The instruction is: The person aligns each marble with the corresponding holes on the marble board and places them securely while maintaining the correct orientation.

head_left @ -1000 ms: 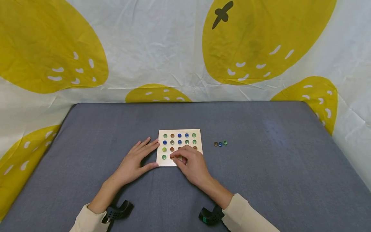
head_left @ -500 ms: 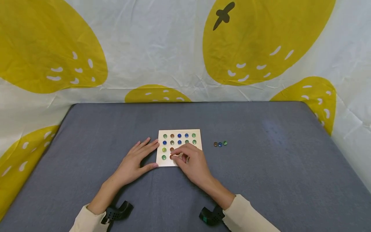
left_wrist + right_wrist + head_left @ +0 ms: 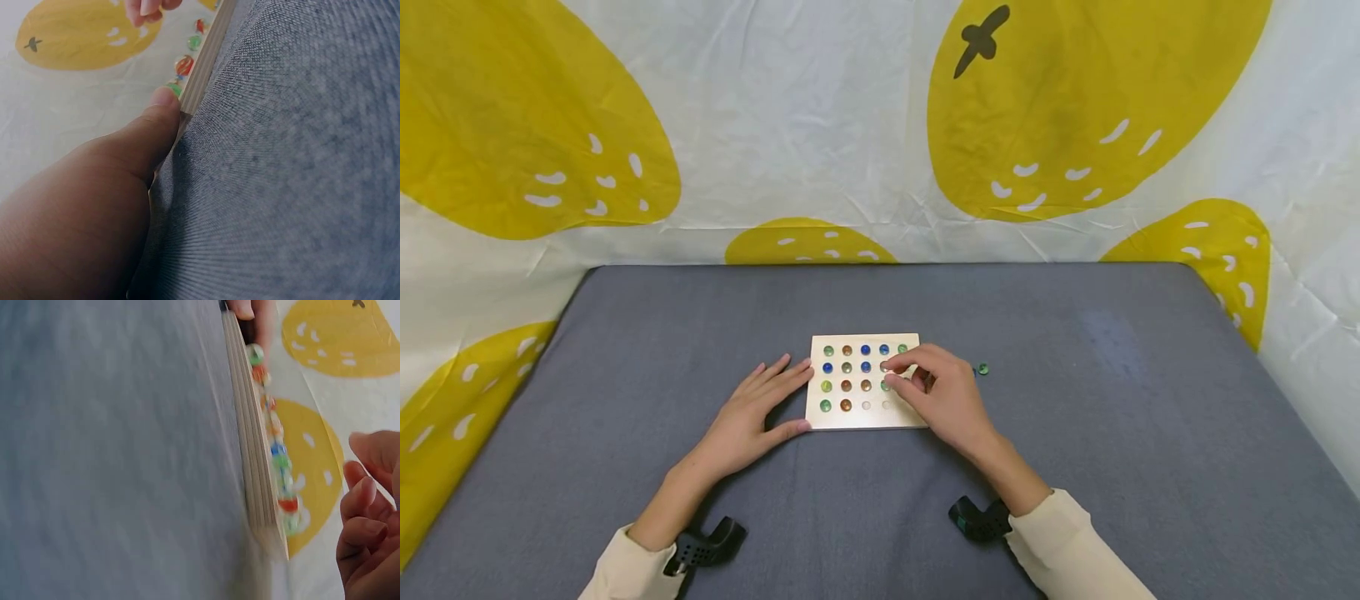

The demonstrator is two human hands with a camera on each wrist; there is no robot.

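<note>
A square wooden board point(image 3: 857, 418) lies on the grey table, its holes filled with several coloured glass marbles point(image 3: 847, 368); two holes in the front row show bare. My left hand point(image 3: 790, 398) lies flat with straight fingers against the board's left edge. Its thumb point(image 3: 164, 100) presses the front-left corner of the board point(image 3: 206, 56). My right hand point(image 3: 891, 375) hovers over the board's right side, fingers loosely curled, with nothing seen between them. The right wrist view shows the board point(image 3: 253, 469) edge-on beside those curled fingers point(image 3: 365, 534). Loose marbles point(image 3: 982, 368) lie right of the board, partly hidden by my right hand.
The grey cloth-covered table point(image 3: 1075, 467) ends at a white backdrop with yellow fruit shapes point(image 3: 1075, 108) behind and on both sides. Black wrist cameras point(image 3: 703, 546) point(image 3: 977, 518) sit on both cream sleeves.
My right hand has left the board's front row, where a brown marble now sits, and moved right and back over the board's right side. The left hand has stayed put.
</note>
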